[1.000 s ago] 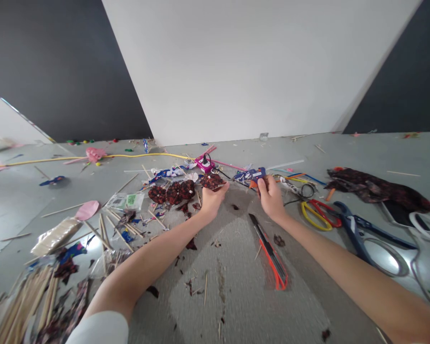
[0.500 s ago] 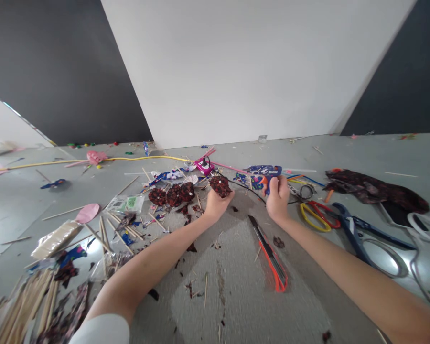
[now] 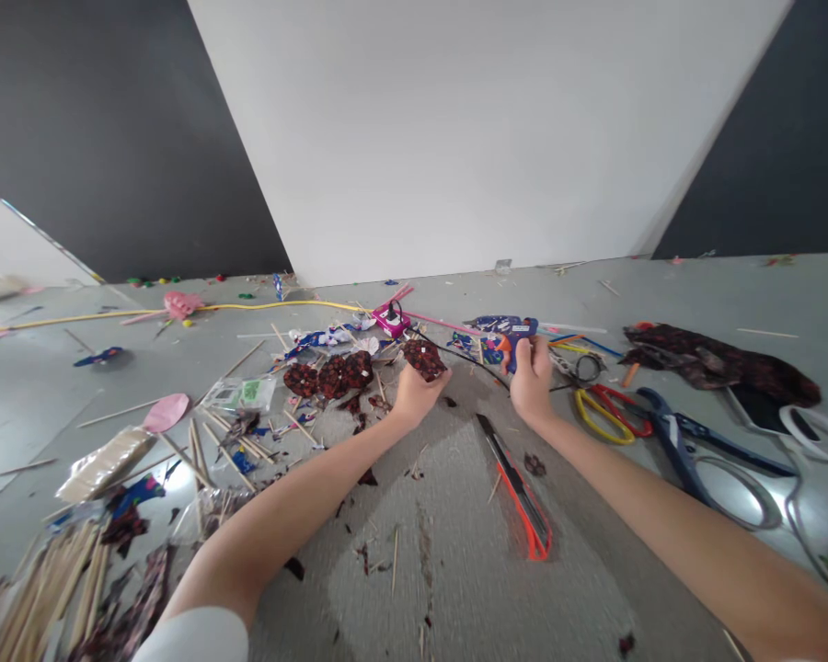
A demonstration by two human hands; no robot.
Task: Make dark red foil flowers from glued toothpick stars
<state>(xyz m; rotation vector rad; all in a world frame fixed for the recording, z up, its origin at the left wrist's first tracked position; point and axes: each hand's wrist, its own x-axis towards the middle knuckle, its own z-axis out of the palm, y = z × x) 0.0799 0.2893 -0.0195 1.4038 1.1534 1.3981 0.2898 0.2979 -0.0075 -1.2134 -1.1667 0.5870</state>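
Observation:
My left hand (image 3: 419,397) is closed on a dark red and black patterned fabric piece (image 3: 423,359) with small white dots on it. Close by on its left lie similar round fabric pieces (image 3: 337,375) in a row. A blue glue gun (image 3: 517,333) with an orange trigger is in the grip of my right hand (image 3: 531,379), its nozzle pointing left. The black cord (image 3: 465,360) runs toward a magenta power socket (image 3: 391,319). On the floor between my forearms rests a red and black utility knife (image 3: 517,487), its point away from me.
Scissors with yellow and red handles (image 3: 603,414) and large blue-handled scissors (image 3: 690,450) lie at right, near a dark cloth bundle (image 3: 721,361). Wooden sticks (image 3: 48,588), fabric scraps and a plastic packet (image 3: 103,462) cover the left floor. A white wall panel (image 3: 489,138) stands behind.
The glue gun and my right hand have shifted very slightly left, and the gun seems a little lower. My left hand stays with the fabric piece.

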